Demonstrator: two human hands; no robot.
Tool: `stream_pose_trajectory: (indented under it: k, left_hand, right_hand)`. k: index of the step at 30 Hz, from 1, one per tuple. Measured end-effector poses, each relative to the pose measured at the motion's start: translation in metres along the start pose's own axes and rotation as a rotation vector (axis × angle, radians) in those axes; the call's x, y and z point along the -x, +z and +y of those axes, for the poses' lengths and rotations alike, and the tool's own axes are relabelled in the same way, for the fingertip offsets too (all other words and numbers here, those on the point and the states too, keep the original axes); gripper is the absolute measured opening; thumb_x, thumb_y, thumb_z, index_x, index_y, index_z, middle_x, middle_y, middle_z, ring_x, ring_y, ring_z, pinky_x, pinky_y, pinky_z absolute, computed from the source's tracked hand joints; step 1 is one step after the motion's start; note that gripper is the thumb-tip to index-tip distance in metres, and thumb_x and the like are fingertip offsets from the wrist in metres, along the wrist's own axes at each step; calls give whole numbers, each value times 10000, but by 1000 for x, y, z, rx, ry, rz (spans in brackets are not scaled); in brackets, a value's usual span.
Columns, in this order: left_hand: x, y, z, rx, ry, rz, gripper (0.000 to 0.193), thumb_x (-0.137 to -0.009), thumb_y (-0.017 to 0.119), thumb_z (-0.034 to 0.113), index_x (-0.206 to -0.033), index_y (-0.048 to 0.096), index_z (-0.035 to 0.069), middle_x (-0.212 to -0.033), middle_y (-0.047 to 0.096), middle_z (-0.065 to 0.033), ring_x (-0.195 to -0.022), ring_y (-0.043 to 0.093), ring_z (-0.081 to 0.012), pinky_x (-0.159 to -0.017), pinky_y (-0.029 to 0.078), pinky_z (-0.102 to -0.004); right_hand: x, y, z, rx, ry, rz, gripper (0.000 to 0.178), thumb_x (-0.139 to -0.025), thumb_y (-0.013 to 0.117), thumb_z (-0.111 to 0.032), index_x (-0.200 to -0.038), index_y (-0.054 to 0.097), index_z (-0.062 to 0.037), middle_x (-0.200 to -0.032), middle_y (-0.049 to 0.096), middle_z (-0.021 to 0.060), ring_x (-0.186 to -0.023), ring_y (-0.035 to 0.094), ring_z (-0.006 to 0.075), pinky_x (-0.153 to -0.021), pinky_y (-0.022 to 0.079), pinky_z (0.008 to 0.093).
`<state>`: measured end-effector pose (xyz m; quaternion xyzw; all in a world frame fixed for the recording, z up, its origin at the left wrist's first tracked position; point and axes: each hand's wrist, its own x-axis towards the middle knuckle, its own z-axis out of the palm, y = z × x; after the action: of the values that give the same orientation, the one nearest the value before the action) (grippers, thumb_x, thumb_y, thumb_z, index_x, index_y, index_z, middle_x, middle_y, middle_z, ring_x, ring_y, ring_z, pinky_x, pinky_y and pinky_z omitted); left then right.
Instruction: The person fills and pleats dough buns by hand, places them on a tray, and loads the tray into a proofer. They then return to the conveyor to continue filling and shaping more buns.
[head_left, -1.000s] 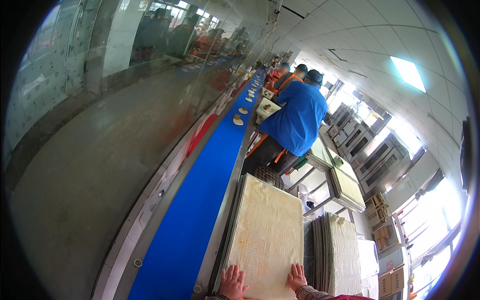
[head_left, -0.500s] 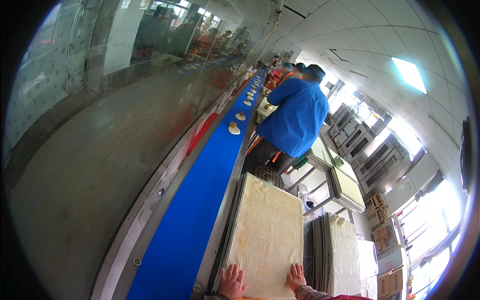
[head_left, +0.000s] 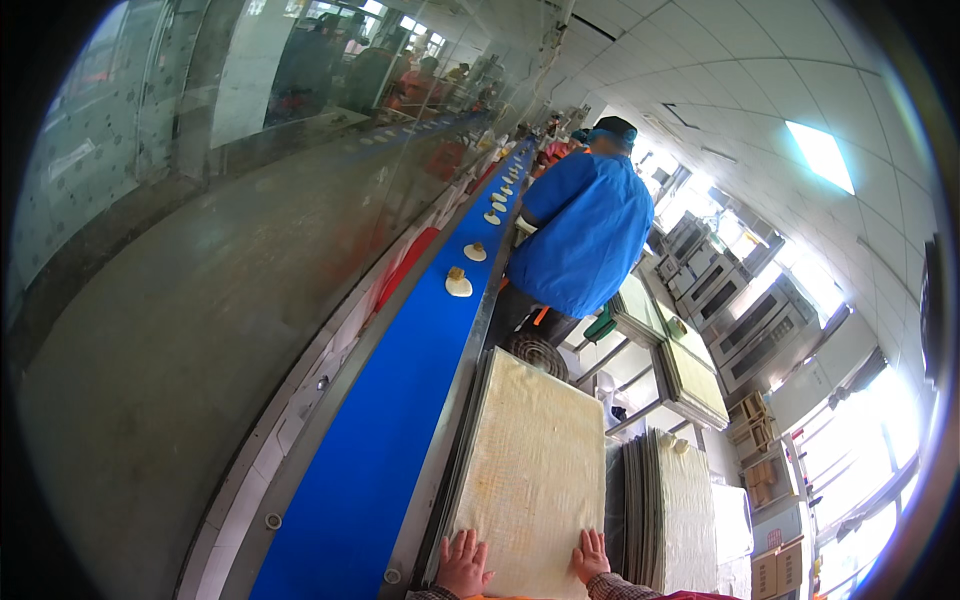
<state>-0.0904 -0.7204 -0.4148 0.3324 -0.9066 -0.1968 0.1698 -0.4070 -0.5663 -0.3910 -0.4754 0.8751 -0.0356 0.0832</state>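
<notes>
My left hand (head_left: pixel 464 564) lies flat on the near left corner of a cloth-covered tray (head_left: pixel 532 465), fingers spread. Flat on the same tray's near right edge rests my right hand (head_left: pixel 591 556), its fingers stretched out. Neither hand holds anything. This tray tops a stack beside a blue conveyor belt (head_left: pixel 365 470). Farther up the belt sit pale flat dough pieces (head_left: pixel 459 288), the closest ones with a brownish lump (head_left: pixel 456 272) on or beside them.
A person in a blue jacket (head_left: pixel 585 225) stands beyond the stack, beside the belt. To my right is another cloth-covered stack (head_left: pixel 685 510) with small dough lumps (head_left: pixel 675 444) on it. Trays lie on a metal rack (head_left: pixel 695 380); ovens (head_left: pixel 755 335) line the right side.
Dough pieces on the belt have come slightly closer to me. The person in blue has shifted a little to the left and stands more upright. My hands have stayed in place.
</notes>
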Motion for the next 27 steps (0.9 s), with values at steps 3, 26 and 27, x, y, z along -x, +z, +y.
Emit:
stream_pose_trajectory:
  k: [3, 26, 27]
  left_hand:
    - [0, 4, -1, 18, 0, 3, 678, -769, 627, 483, -1284, 474, 69, -1424, 336, -201, -1349, 267, -326, -1074, 118, -603]
    - [2, -8, -2, 205, -20, 44, 616, -789, 628, 409, -1274, 481, 59, -1406, 362, -179, -1337, 286, -329, -1068, 162, -579]
    - [2, -8, -3, 242, -16, 68, 609, -790, 630, 405, -1269, 483, 58, -1397, 369, -182, -1330, 295, -333, -1065, 167, -581]
  right_hand:
    - [0, -1, -1, 8, 0, -2, 635, -883, 449, -369, -1417, 296, -60, -1467, 240, 239, -1364, 153, 455, -1132, 172, 461]
    - [2, -4, -8, 5, -11, 29, 609, -876, 450, -323, -1407, 319, -55, -1450, 263, 255, -1355, 165, 471, -1124, 193, 475]
    - [2, -5, -9, 3, -7, 27, 608, -876, 449, -319, -1408, 317, -56, -1452, 260, 253, -1356, 165, 468, -1125, 192, 472]
